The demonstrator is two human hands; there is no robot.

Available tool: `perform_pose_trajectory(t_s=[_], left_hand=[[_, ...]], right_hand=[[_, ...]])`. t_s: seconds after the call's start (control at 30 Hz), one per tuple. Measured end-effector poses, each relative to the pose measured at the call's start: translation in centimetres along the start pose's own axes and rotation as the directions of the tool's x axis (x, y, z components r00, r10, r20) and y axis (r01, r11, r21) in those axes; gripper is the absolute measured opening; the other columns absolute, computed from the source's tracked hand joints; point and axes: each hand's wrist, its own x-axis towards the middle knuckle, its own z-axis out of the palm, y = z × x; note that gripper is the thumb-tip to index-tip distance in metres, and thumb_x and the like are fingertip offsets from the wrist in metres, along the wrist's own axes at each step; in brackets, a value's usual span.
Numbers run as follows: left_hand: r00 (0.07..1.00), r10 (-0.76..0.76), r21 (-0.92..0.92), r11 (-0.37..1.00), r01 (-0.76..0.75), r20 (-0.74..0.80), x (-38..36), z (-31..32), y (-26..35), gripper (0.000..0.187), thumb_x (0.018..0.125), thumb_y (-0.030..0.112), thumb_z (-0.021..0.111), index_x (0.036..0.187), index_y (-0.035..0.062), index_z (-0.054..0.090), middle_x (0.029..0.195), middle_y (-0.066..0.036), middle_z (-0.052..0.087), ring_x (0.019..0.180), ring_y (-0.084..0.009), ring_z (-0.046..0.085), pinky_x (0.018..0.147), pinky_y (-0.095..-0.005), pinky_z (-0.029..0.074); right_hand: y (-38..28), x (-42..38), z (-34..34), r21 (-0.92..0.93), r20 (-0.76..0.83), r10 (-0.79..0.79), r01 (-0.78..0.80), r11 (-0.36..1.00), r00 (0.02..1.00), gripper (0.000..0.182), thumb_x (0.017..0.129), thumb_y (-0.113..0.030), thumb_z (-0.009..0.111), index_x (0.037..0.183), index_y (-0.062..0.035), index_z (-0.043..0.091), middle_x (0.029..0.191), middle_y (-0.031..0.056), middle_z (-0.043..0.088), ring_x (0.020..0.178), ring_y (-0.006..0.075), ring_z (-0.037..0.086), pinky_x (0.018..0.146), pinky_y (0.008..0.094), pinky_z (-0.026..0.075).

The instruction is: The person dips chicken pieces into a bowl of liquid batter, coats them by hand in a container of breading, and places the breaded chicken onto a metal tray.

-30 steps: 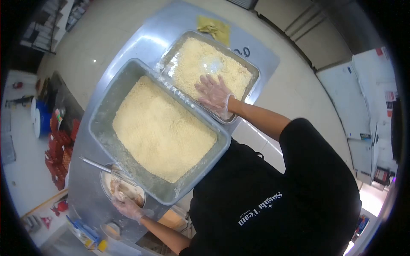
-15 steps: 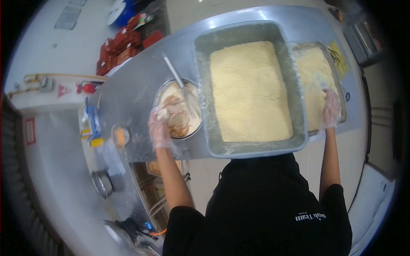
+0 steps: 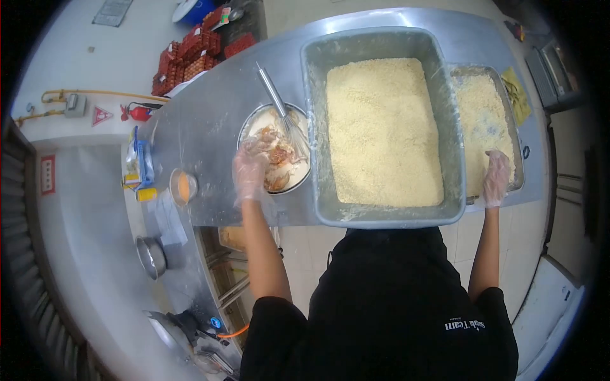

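Note:
My left hand (image 3: pixel 251 171), in a clear plastic glove, reaches over the near-left rim of a round metal bowl (image 3: pixel 242 130). Pale batter fills this bowl, with pieces of raw meat (image 3: pixel 278 155) lying in it. The fingertips of that hand are among the meat and batter, and their grip is hidden. A wire whisk (image 3: pixel 274 92) leans in the bowl, its handle sticking out over the far rim. Over the near right part of a metal tray (image 3: pixel 516 143) of pale yellow crumbs is my gloved right hand (image 3: pixel 496 179), fingers loosely extended and nothing visible in them.
Between my hands stands a large grey-green tub (image 3: pixel 389 217) of yellow crumbs (image 3: pixel 384 133). A small bowl (image 3: pixel 183 187) with something orange and a metal pot (image 3: pixel 151 257) are to the left. Red crates (image 3: pixel 190 54) are stacked beyond the steel table (image 3: pixel 197 127). A yellow cloth (image 3: pixel 516 95) lies by the tray.
The fingers of my left hand have gone further into the batter bowl. The whisk has turned a little in it. My right hand stays over the tray, drawn slightly nearer.

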Motion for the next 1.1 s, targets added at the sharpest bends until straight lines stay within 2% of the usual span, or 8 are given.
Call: perform_pose_trajectory(t_s=[0.13, 0.27, 0.37, 0.47, 0.57, 0.7, 0.83, 1.1], left_hand=[[0.997, -0.071, 0.687, 0.726, 0.028, 0.034, -0.3, 2.0, 0.5, 0.027, 0.082, 0.006, 0.06, 0.107, 0.0027, 0.07, 0.108, -0.017, 0.07, 0.105, -0.0285, 0.066, 0.09, -0.0375, 0.052], [0.98, -0.046, 0.84, 0.525, -0.141, 0.194, 2.5, 1.6, -3.1, 0.035, 0.083, 0.024, 0.071, 0.11, 0.0019, 0.067, 0.111, -0.018, 0.069, 0.105, -0.0315, 0.064, 0.097, -0.0368, 0.047], [0.944, 0.259, 0.82, 0.482, -0.308, 0.202, 5.9, -1.9, -9.4, 0.031, 0.083, 0.017, 0.073, 0.11, 0.0037, 0.068, 0.107, -0.015, 0.071, 0.097, -0.0279, 0.067, 0.088, -0.0366, 0.053], [0.993, 0.114, 0.114, 0.986, -0.118, 0.037, 2.1, -2.9, -2.9, 0.027, 0.088, 0.018, 0.07, 0.11, 0.002, 0.067, 0.104, -0.009, 0.072, 0.085, -0.0192, 0.067, 0.076, -0.0334, 0.054], [0.995, 0.08, -0.107, 0.991, -0.086, -0.064, -0.2, -1.4, 0.3, 0.021, 0.087, 0.003, 0.067, 0.108, 0.0028, 0.068, 0.099, -0.004, 0.071, 0.08, -0.0119, 0.063, 0.07, -0.0285, 0.053], [1.0, -0.018, 0.397, 0.918, 0.01, 0.017, -1.2, 2.3, 2.1, 0.033, 0.08, 0.0, 0.065, 0.113, 0.0028, 0.067, 0.103, -0.015, 0.071, 0.092, -0.022, 0.067, 0.08, -0.0349, 0.053], [0.983, 0.185, 0.606, 0.78, -0.159, 0.02, 2.4, 3.1, -4.8, 0.047, 0.079, 0.006, 0.068, 0.125, 0.0042, 0.065, 0.108, -0.018, 0.07, 0.095, -0.0252, 0.068, 0.085, -0.0342, 0.052], [0.997, 0.08, 0.025, 0.996, -0.08, -0.003, 2.3, -1.6, -3.2, 0.037, 0.078, 0.006, 0.062, 0.113, 0.0, 0.069, 0.096, -0.022, 0.072, 0.088, -0.03, 0.07, 0.078, -0.0355, 0.052]], right_hand=[[1.2, -1.2, -0.1, 0.04, 0.004, 0.081, -0.081, 0.996, 0.997, 0.036, 0.104, -0.033, 0.047, 0.106, -0.0022, 0.066, 0.113, 0.0149, 0.061, 0.111, 0.0276, 0.057, 0.1, 0.0363, 0.04], [2.0, -2.3, -0.7, -0.034, -0.003, 0.008, -0.008, 0.999, 1.0, 0.035, 0.103, -0.031, 0.05, 0.105, 0.0008, 0.064, 0.108, 0.0135, 0.063, 0.107, 0.0241, 0.059, 0.097, 0.0345, 0.042], [0.9, -3.3, -1.0, 0.106, -0.065, 0.115, -0.108, 0.988, 0.991, 0.032, 0.102, -0.028, 0.052, 0.103, 0.0019, 0.064, 0.105, 0.0124, 0.064, 0.102, 0.0233, 0.06, 0.095, 0.0335, 0.043], [2.2, -4.2, -1.0, 0.153, -0.073, 0.122, -0.11, 0.982, 0.99, 0.029, 0.102, -0.026, 0.054, 0.103, 0.0016, 0.065, 0.104, 0.0126, 0.064, 0.1, 0.0238, 0.061, 0.093, 0.0333, 0.044], [2.6, -4.9, -1.1, 0.129, -0.098, 0.123, -0.11, 0.985, 0.988, 0.028, 0.101, -0.024, 0.055, 0.101, 0.0015, 0.065, 0.105, 0.0125, 0.064, 0.1, 0.0235, 0.06, 0.093, 0.0334, 0.044], [3.6, -5.3, -0.4, 0.096, -0.131, 0.099, -0.087, 0.992, 0.986, 0.029, 0.101, -0.024, 0.055, 0.099, 0.0015, 0.067, 0.106, 0.0138, 0.064, 0.1, 0.0254, 0.061, 0.092, 0.0341, 0.045], [4.0, -5.3, 0.9, 0.09, -0.13, 0.147, -0.136, 0.987, 0.981, 0.029, 0.101, -0.024, 0.054, 0.098, 0.0, 0.069, 0.106, 0.0161, 0.063, 0.099, 0.0285, 0.061, 0.09, 0.0352, 0.046], [2.1, -5.1, 1.0, 0.016, -0.108, 0.083, -0.082, 0.997, 0.991, 0.024, 0.099, -0.02, 0.055, 0.099, -0.0006, 0.069, 0.101, 0.0176, 0.065, 0.092, 0.0341, 0.063, 0.082, 0.0397, 0.049]])
